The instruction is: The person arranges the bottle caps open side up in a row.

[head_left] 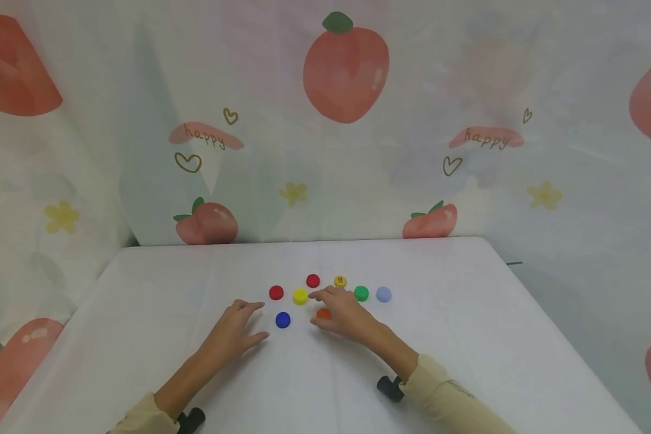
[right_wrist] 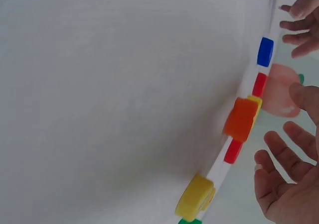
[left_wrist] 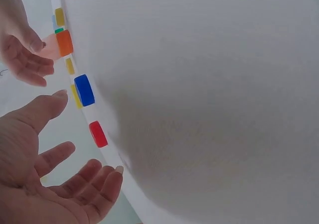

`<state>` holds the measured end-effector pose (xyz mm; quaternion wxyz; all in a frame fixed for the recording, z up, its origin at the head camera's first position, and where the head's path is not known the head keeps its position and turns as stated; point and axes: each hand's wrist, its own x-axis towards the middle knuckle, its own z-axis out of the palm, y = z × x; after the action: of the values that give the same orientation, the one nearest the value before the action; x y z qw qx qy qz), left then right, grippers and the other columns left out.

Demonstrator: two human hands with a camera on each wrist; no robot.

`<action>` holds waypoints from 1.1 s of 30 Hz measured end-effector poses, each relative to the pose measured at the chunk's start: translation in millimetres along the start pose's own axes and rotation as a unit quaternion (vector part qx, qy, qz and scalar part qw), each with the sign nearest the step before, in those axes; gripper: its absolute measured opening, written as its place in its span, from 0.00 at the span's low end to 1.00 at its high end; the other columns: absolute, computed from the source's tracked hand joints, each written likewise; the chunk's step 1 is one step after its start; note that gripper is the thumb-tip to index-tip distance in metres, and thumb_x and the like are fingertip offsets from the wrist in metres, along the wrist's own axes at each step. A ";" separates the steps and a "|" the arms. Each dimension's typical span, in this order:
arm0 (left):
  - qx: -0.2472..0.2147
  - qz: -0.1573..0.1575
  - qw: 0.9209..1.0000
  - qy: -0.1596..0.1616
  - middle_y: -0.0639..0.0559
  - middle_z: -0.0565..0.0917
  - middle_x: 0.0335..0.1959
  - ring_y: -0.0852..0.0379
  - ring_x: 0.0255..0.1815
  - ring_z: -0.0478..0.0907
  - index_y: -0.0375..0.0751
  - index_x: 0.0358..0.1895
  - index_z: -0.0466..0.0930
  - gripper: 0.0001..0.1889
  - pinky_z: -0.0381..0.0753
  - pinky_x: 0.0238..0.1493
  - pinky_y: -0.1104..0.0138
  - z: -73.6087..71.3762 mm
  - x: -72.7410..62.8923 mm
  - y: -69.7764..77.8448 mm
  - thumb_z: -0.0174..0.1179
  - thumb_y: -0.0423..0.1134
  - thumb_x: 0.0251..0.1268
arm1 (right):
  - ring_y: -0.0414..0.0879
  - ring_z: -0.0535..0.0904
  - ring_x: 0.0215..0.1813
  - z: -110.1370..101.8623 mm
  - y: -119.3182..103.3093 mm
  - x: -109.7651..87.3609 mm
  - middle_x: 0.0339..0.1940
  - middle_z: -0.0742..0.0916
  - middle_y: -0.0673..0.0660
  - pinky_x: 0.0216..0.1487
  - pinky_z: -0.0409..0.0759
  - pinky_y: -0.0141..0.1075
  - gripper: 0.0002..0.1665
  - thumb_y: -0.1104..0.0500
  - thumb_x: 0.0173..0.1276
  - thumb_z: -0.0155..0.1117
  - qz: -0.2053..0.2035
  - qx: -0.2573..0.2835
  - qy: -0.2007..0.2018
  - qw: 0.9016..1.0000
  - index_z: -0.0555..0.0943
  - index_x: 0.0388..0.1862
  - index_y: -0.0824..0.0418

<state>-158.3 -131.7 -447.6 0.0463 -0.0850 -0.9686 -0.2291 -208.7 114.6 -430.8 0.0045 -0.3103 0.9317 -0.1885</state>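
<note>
Beige sleeves [head_left: 445, 392], black cylindrical wrist cameras [head_left: 389, 389]

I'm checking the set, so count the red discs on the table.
2. One red disc lies left of the bright yellow disc, behind the blue disc; the other red disc lies farther back, slightly right of the bright yellow one. The right hand could hide more.
</note>
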 end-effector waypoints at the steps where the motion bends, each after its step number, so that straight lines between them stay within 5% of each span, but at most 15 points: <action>1: -0.002 -0.003 1.000 -0.006 0.41 0.75 0.48 0.46 0.51 0.75 0.42 0.57 0.76 0.31 0.79 0.45 0.58 0.5 1.1 0.5 0.74 0.42 0.46 | 0.47 0.74 0.52 1.0 -1.7 2.0 0.49 0.82 0.54 0.51 0.73 0.43 0.28 0.50 0.60 0.69 0.001 0.006 -0.003 1.000 0.76 0.58 0.56; 12: -0.044 -0.015 0.999 -0.014 0.44 0.77 0.46 0.49 0.47 0.76 0.42 0.57 0.76 0.30 0.79 0.45 0.59 -5.0 9.6 0.3 0.74 0.41 0.47 | 0.46 0.77 0.51 10.5 -17.5 20.3 0.46 0.84 0.51 0.52 0.70 0.46 0.26 0.51 0.60 0.69 -0.002 0.024 -0.028 0.999 0.77 0.56 0.57; 20: -0.064 -0.016 0.997 -0.051 0.48 0.79 0.38 0.54 0.38 0.76 0.42 0.55 0.77 0.28 0.80 0.38 0.65 -4.1 20.1 -2.1 0.73 0.40 0.48 | 0.43 0.76 0.50 23.2 -25.8 35.6 0.44 0.84 0.48 0.47 0.67 0.42 0.26 0.50 0.58 0.71 0.020 -0.007 -0.054 0.998 0.78 0.55 0.54; 33: -0.063 -0.025 0.995 -0.077 0.50 0.77 0.35 0.55 0.36 0.75 0.42 0.51 0.79 0.24 0.80 0.37 0.67 4.9 31.8 3.0 0.73 0.39 0.48 | 0.44 0.76 0.47 37.3 -35.0 37.0 0.42 0.83 0.49 0.48 0.68 0.43 0.25 0.51 0.57 0.72 0.023 -0.020 -0.050 0.998 0.79 0.53 0.54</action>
<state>-189.2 -122.3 -446.7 -0.0396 -0.0808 -0.9546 -0.2838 -213.8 54.4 -449.0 0.0492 -0.2975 0.9410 -0.1535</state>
